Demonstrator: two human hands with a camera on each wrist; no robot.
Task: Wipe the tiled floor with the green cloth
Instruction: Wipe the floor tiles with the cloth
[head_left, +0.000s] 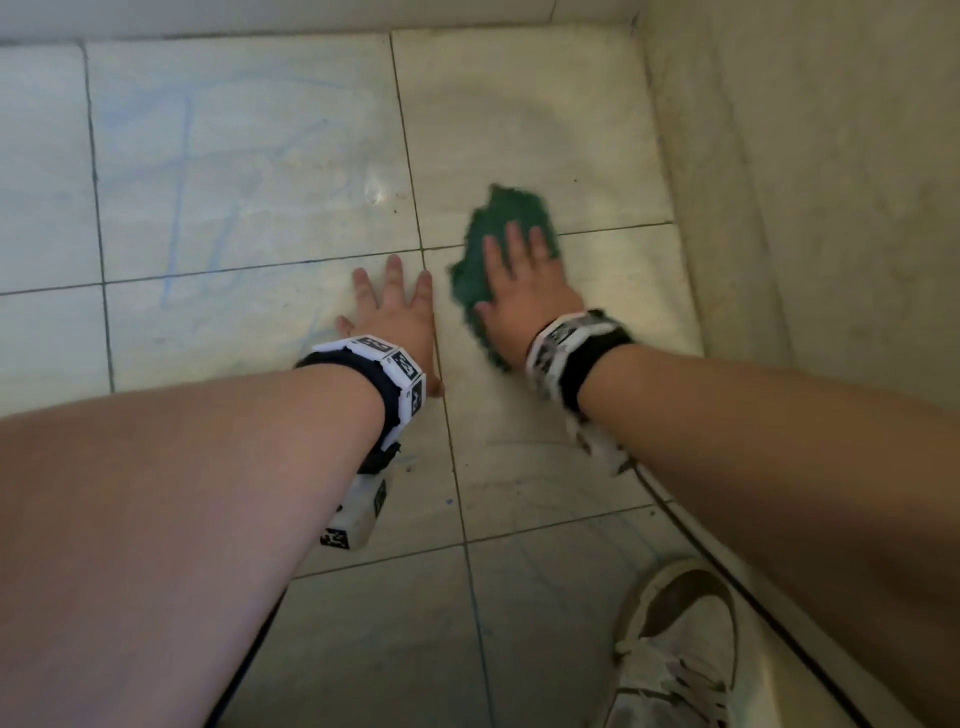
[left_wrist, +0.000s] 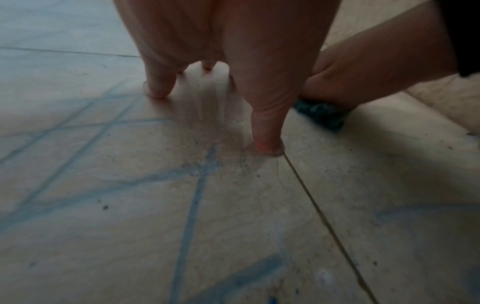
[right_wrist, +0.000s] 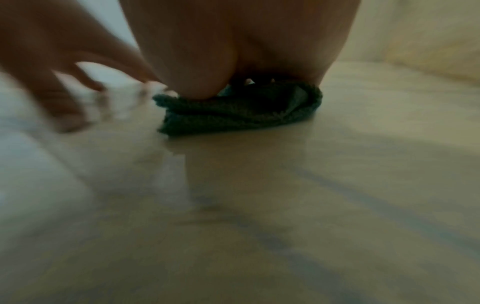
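Floor: pale glossy tiled floor (head_left: 249, 171) with dark grout lines; you are crouched over it, near a corner where it meets the walls.
Marks: blue chalk-like lines (left_wrist: 192, 216) cross the tiles under and to the left of your left hand; dark specks and grit lie along the grout in the left wrist view.
Walls: a cream wall (head_left: 810, 156) rises on your right, and another pale one runs along the far edge.
Cloth: the green cloth (head_left: 493, 249) lies bunched on the floor across a grout junction, near the right wall and just beside your left hand.
Right hand: your right hand (head_left: 524, 291) lies flat on the green cloth, fingers straight and slightly spread, pressing it to the tile; the right wrist view is blurred, so how the fingertips sit is hard to tell, though the palm seems to bear on the folded edge.
Left hand: your left hand (head_left: 395, 312) rests on bare tile, fingers wide and straight, tips touching the floor, holding nothing.
Wrists: both wear black bands with white marker blocks.
Shoe: a pale laced shoe (head_left: 675, 649) stands on the tile at lower right.
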